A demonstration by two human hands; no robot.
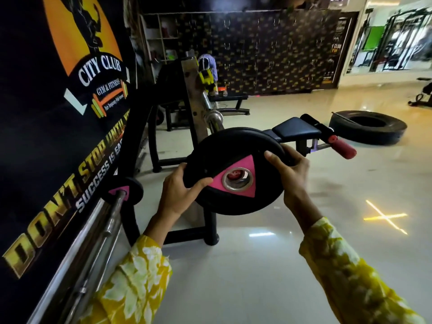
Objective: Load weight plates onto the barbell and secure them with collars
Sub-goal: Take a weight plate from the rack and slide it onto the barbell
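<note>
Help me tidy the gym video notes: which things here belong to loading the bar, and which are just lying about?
Job: weight plate held in left hand and right hand; barbell end.
Lying about: tyre, padded bench, small plate on its peg.

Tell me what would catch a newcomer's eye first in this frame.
The black weight plate with its pink triangle sits dead centre, gripped at its edges by the left hand and right hand. Just beyond it is the bare steel barbell end on the rack. The gym banner fills the left side.
</note>
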